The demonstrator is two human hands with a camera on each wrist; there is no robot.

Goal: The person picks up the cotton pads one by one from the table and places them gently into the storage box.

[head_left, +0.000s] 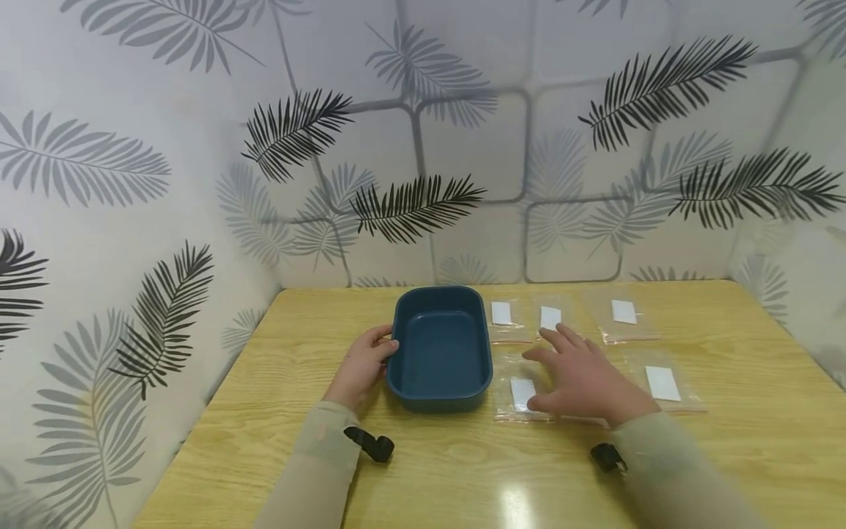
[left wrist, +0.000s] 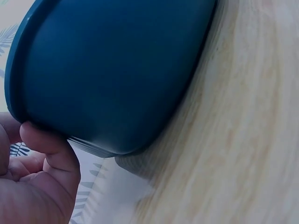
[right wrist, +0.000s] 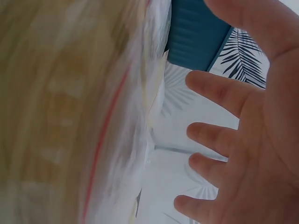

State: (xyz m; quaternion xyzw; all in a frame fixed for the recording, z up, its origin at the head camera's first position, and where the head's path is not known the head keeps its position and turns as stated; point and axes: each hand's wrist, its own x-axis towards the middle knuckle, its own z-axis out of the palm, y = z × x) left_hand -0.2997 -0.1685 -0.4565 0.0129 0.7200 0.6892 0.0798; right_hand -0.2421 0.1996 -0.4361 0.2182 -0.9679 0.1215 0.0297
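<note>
A dark blue plastic tub (head_left: 439, 404) stands on the table with nothing inside. My left hand (head_left: 360, 364) grips its left side, the thumb at the rim; the left wrist view shows thumb and fingers (left wrist: 53, 154) at the rim's edge. To the right of the tub, my right hand (head_left: 588, 375) hovers with fingers spread over a clear zip bag (head_left: 502, 404) that has a white card (head_left: 523, 394) in it. In the right wrist view the palm and fingers (right wrist: 219, 91) hold nothing, and a red zip line (right wrist: 105, 130) runs along a bag beside them.
More zip bags with white cards lie flat on the wooden table (head_left: 264, 441): one bag (head_left: 505, 332) by the tub's back right, others (head_left: 624, 312) farther right, and one (head_left: 663, 383) beyond my right hand. A leaf-patterned wall (head_left: 463, 242) rises behind the table.
</note>
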